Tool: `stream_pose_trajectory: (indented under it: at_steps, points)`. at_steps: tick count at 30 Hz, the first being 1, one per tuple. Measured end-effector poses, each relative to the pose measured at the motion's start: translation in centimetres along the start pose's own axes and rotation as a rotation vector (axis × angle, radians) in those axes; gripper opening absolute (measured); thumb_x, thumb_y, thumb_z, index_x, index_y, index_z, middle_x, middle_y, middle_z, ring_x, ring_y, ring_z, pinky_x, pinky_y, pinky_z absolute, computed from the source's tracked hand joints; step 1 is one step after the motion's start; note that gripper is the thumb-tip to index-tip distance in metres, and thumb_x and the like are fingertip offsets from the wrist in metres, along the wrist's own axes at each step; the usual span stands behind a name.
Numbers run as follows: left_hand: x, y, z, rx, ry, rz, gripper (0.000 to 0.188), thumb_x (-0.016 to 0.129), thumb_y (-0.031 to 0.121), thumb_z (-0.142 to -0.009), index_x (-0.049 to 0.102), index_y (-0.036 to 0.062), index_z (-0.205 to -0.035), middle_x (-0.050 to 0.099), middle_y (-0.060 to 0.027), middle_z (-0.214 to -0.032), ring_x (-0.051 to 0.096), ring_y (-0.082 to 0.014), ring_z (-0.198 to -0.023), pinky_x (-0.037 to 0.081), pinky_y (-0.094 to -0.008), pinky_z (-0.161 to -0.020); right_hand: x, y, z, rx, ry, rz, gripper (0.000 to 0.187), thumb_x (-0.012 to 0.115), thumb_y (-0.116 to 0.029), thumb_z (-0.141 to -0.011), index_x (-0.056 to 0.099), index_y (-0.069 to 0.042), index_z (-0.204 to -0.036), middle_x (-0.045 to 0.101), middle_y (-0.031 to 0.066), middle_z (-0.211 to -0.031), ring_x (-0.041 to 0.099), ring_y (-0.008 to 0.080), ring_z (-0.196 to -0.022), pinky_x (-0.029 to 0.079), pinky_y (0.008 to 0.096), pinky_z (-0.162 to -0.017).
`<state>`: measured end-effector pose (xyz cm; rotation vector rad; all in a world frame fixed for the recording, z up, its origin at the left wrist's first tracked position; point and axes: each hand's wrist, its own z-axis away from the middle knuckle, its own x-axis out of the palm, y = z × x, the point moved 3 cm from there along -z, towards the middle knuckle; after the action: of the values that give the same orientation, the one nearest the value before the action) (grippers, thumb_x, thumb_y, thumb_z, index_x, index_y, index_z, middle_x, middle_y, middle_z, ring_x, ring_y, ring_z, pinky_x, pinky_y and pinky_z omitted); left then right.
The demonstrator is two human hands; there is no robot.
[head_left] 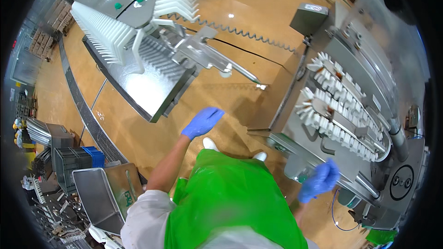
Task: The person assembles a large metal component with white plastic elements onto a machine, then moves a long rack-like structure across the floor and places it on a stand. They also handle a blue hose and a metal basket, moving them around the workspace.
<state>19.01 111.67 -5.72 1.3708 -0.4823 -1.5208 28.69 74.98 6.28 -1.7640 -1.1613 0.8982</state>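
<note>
My left hand (203, 122), in a blue glove, is held out over the floor in front of me. Its fingers are stretched out and nothing shows in them. My right hand (320, 182), gloved in blue too, is at the front edge of a steel machine (286, 140) on the right. Its fingers are curled, and whatever they hold, if anything, is hidden. On that machine lie two long chains of white plastic paddles (339, 120). Ahead on the left stands a steel unit with rows of white plastic fingers (104, 32), apart from my left hand.
A coiled grey cable (244, 32) runs between the two machine parts. A pointed metal shaft (242, 71) juts toward the right machine. At the lower left are a steel tub (97, 196), a grey crate (71, 166) and several metal parts (60, 219). A drain grate (90, 120) crosses the floor.
</note>
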Motion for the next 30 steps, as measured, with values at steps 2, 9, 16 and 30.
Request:
stream_pose_trajectory:
  at_steps: [2,9,16,30]
  points:
    - [-3.0,-4.3,1.5,-0.080,0.008,0.002,0.037,0.047,0.032,-0.094,0.062,0.0007,-0.107,0.061,-0.0131,-0.103,0.058,-0.0245,-0.097,0.045,-0.0326,-0.086,5.9,-3.6,3.4,-0.353,-0.404,-0.014,0.018,0.058,0.005,-0.077,0.062,-0.001,-0.093,0.054,0.0040,-0.070,0.045,0.0137,-0.055,0.038,0.0282,-0.053]
    - [-9.9,-11.5,5.3,-0.065,0.306,0.208,0.038,0.047,0.033,-0.094,0.062,0.0006,-0.107,0.063,-0.0155,-0.105,0.060,-0.0262,-0.095,0.045,-0.0336,-0.085,20.0,-7.8,2.6,-0.409,-0.677,0.256,0.012,0.059,-0.008,-0.081,0.061,-0.002,-0.092,0.059,0.0123,-0.077,0.058,0.0244,-0.069,0.045,0.0348,-0.064]
    - [-11.3,-17.4,15.9,-0.348,0.568,0.231,0.047,0.046,0.043,-0.093,0.059,0.0011,-0.111,0.063,-0.0157,-0.107,0.059,-0.0267,-0.100,0.045,-0.0366,-0.087,32.0,-7.6,9.9,-0.530,-1.658,0.576,0.040,0.059,-0.036,-0.081,0.061,-0.003,-0.104,0.063,0.0154,-0.087,0.061,0.0318,-0.083,0.048,0.0394,-0.074]
    - [2.1,-49.6,34.1,-1.192,0.756,0.709,0.052,0.046,0.045,-0.085,0.062,0.0017,-0.109,0.060,-0.0235,-0.111,0.056,-0.0368,-0.107,0.044,-0.0423,-0.090,47.3,-14.8,32.6,-0.916,-1.950,0.628,0.037,0.063,-0.024,-0.082,0.058,-0.001,-0.112,0.064,0.0125,-0.079,0.063,0.0251,-0.070,0.048,0.0348,-0.064]
